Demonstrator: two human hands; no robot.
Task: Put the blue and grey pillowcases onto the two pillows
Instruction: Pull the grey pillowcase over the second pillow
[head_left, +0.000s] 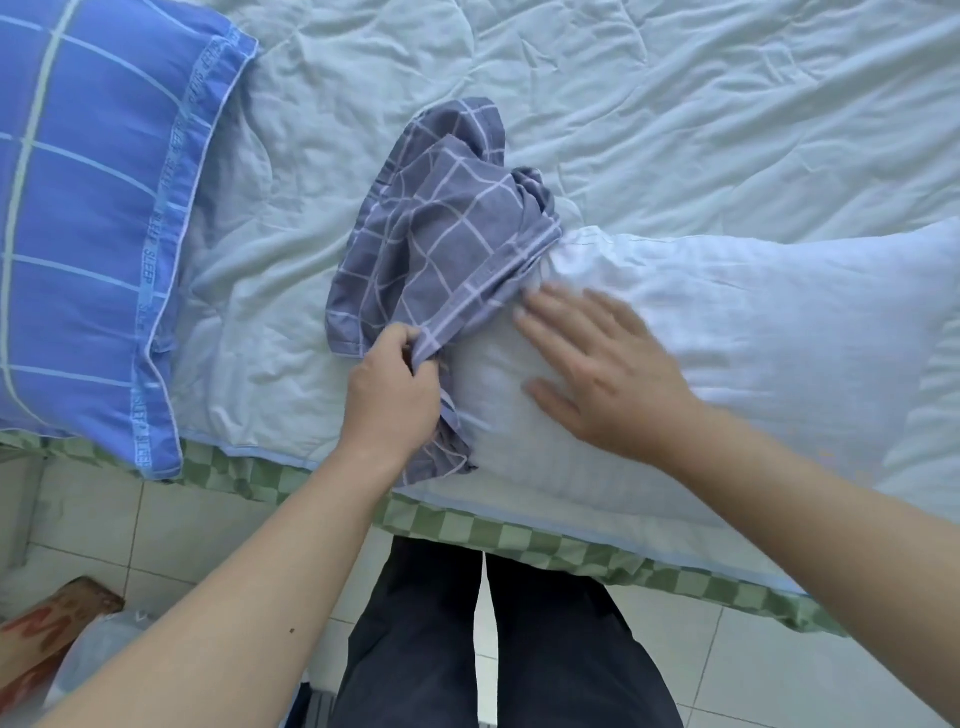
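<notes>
A pillow in the blue checked pillowcase (88, 218) lies at the left end of the bed. A bare white pillow (753, 332) lies at the right, its left end inside the bunched grey checked pillowcase (447, 228). My left hand (389, 395) pinches the hem of the grey pillowcase at the pillow's near corner. My right hand (602, 369) lies flat with fingers spread on the white pillow, just right of the grey hem.
A pale blue quilt (623, 104) covers the bed, with a green checked sheet (519, 535) showing at the near edge. Below are tiled floor (753, 675), my dark trousers (488, 649), and a cardboard box (47, 634) beside a plastic bag at lower left.
</notes>
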